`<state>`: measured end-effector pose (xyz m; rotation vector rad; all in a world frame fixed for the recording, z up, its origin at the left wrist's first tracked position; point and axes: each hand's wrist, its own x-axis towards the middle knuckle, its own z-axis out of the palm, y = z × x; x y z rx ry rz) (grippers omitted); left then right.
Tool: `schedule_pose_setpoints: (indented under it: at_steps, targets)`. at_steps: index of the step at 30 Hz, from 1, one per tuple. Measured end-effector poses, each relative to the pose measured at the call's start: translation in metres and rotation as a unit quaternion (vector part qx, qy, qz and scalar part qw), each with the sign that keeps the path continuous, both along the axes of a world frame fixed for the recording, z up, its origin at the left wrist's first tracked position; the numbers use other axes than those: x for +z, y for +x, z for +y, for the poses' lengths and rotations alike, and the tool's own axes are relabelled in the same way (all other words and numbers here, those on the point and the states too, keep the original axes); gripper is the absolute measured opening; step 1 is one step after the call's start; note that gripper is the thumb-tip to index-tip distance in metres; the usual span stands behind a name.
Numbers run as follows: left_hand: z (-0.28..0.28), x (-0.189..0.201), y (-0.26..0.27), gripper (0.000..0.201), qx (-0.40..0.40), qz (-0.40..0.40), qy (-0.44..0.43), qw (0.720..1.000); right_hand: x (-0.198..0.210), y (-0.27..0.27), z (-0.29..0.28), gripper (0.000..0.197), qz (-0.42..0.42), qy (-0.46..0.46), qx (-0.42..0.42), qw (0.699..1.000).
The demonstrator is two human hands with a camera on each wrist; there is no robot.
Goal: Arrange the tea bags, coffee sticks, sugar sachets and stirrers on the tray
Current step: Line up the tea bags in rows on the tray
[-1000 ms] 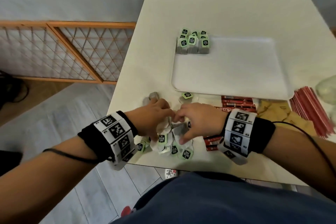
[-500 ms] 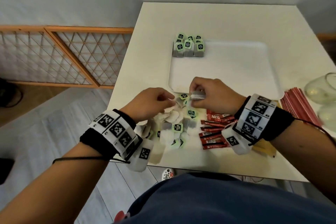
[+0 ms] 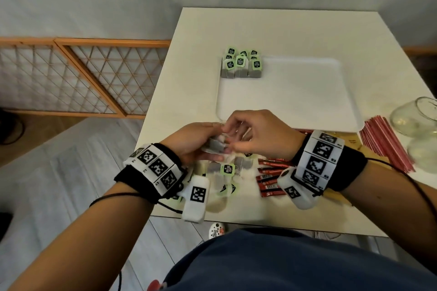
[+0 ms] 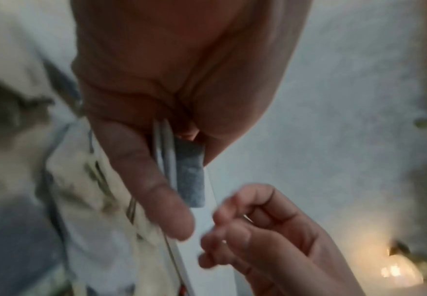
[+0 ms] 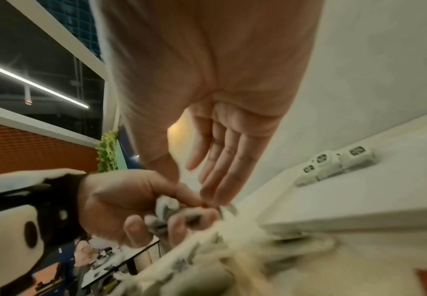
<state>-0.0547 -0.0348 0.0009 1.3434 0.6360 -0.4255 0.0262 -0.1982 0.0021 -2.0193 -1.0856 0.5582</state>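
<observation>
My left hand [image 3: 214,143] grips a small bundle of grey tea bags [image 3: 216,146] just above the table's near edge; the left wrist view shows the bundle [image 4: 191,180] between thumb and fingers. My right hand [image 3: 225,129] meets it from the right and pinches the top of a tea bag [image 5: 166,206] in that bundle. Below the hands lies a loose pile of tea bags [image 3: 227,170] with green tags. Several tea bags [image 3: 241,67] stand in rows at the far left corner of the white tray [image 3: 295,97].
Red coffee sticks [image 3: 269,179] lie right of the pile, partly under my right wrist. Brown sugar sachets [image 3: 351,143] and red stirrers [image 3: 387,146] lie at the right, beside two glass jars [image 3: 418,123]. The table ends close to my body.
Both hands have risen from the loose pile with tea bags. The right hand has come over to the bundle in the left hand, and the two now work together above the pile.
</observation>
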Motion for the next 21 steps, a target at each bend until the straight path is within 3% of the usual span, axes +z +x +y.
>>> schedule_pose_setpoints:
  at_steps: [2, 5, 7, 9, 14, 18, 21]
  targets:
    - [0.007, 0.001, -0.002, 0.017, 0.019, -0.026, 0.039, 0.999, -0.006, 0.005, -0.005, 0.024, -0.044, -0.023, -0.005, 0.999]
    - [0.015, 0.008, -0.002, 0.014, 0.004, -0.044, 0.074, 0.996, -0.020, 0.006, -0.001, 0.033, -0.124, -0.145, 0.100, 0.976]
    - [0.018, 0.012, 0.000, 0.012, -0.031, -0.059, 0.105, 0.992, -0.030, 0.005, 0.008, 0.041, -0.138, -0.174, 0.140, 0.965]
    - [0.020, 0.016, 0.002, 0.012, -0.057, -0.074, 0.128, 0.987, -0.034, 0.006, 0.015, 0.035, -0.138, -0.182, 0.141, 0.963]
    - [0.027, 0.022, 0.009, 0.013, -0.041, -0.111, 0.115, 0.986, -0.013, 0.024, 0.006, 0.013, -0.056, -0.129, 0.065, 0.988]
    - [0.024, 0.021, 0.018, 0.018, 0.000, -0.132, 0.062, 0.989, 0.017, 0.043, -0.014, 0.013, 0.103, -0.060, 0.014, 0.993]
    - [0.009, 0.016, 0.028, 0.018, -0.015, -0.125, 0.053, 0.991, 0.026, 0.055, -0.022, 0.017, 0.160, -0.016, -0.013, 0.987]
